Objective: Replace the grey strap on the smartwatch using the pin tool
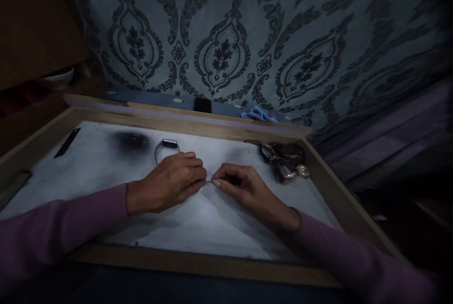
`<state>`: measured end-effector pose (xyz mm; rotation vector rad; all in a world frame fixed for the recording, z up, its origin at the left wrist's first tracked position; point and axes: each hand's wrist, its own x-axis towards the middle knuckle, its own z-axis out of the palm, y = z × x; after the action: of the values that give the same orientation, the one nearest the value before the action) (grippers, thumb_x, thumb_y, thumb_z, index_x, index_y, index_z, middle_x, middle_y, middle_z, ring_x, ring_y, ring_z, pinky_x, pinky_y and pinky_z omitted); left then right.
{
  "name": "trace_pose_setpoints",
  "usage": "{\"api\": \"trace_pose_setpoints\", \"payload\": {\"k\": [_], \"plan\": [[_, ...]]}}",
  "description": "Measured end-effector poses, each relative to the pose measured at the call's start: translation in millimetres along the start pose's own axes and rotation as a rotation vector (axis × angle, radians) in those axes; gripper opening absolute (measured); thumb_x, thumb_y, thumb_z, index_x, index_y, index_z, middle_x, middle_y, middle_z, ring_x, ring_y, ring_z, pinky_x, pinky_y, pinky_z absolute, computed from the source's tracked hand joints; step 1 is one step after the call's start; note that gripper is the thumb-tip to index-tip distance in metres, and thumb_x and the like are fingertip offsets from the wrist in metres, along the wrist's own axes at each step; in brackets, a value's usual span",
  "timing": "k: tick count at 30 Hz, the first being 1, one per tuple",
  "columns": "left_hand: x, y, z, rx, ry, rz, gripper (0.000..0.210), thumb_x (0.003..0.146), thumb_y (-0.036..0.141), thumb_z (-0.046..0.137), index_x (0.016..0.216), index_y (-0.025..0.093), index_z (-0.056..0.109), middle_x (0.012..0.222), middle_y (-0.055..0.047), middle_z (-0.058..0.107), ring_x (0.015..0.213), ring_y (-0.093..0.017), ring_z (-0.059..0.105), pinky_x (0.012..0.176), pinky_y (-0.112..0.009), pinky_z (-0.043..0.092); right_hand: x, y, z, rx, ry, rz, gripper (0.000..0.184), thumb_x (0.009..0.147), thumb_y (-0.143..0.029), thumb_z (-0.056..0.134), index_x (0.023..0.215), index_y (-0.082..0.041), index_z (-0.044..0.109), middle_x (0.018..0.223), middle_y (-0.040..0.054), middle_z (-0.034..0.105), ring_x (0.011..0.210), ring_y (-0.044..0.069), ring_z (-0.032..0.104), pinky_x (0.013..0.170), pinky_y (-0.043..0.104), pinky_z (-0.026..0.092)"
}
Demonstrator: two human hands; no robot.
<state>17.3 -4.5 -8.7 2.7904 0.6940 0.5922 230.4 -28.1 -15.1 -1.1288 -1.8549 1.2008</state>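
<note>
Over the middle of a shallow wooden tray (184, 260) with a white floor, my two hands meet almost tip to tip. Between them shows a small, thin, shiny metal piece (209, 181), too small to name. My right hand (249, 190) pinches one end of it between thumb and forefinger. The fingers of my left hand (170, 183) are curled closed at its other end; their grip is mostly hidden by the back of the hand. Just behind my left hand stands a smartwatch (170, 144) with a light band, partly covered by the knuckles.
Several wristwatches (283, 160) lie heaped in the tray's back right corner. A flat black strip (67, 143) lies at the left. Beyond the back rim are a blue cloth (259, 114) and a dark flat object (202, 105). Patterned wallpaper (222, 54) rises behind.
</note>
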Motion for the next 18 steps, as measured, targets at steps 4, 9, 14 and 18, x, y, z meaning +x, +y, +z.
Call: {"api": "trace_pose_setpoints", "payload": {"k": [4,9,14,18], "plan": [[2,3,-3.2,-0.088,0.018,-0.077,0.021,0.096,0.016,0.051,0.078,0.015,0.062,0.072,-0.001,0.058,0.073,-0.016,0.052,0.066,-0.026,0.038,3,1,3,0.271,0.06,0.159,0.033,0.072,-0.048,0.079,0.074,-0.017,0.067,0.061,-0.0035,0.055,0.052,0.008,0.041,0.049,0.023,0.03],[3,3,-3.7,-0.211,0.039,-0.165,0.02,0.095,0.018,0.052,0.078,0.017,0.063,0.071,0.0,0.058,0.074,-0.014,0.053,0.067,-0.025,0.039,5,4,7,0.647,0.094,0.306,0.032,0.061,-0.036,0.088,0.077,-0.016,0.068,0.056,-0.0056,0.054,0.046,0.004,0.037,0.043,0.02,0.025],[2,1,1.2,-0.229,0.042,-0.195,0.02,0.096,0.019,0.053,0.079,0.017,0.063,0.074,0.0,0.061,0.075,-0.015,0.054,0.069,-0.027,0.041,7,8,11,0.832,0.119,0.368,0.027,0.062,-0.028,0.088,0.079,-0.014,0.072,0.074,0.0009,0.065,0.058,0.005,0.049,0.047,0.016,0.035],[1,0,3.5,-0.236,0.011,-0.193,0.016,0.097,0.02,0.053,0.086,0.015,0.064,0.079,-0.002,0.063,0.079,-0.016,0.055,0.071,-0.028,0.042,9,14,13,0.878,0.137,0.411,0.022,0.066,-0.025,0.086,0.076,-0.014,0.07,0.075,0.0009,0.064,0.059,0.005,0.05,0.049,0.015,0.04]]}}
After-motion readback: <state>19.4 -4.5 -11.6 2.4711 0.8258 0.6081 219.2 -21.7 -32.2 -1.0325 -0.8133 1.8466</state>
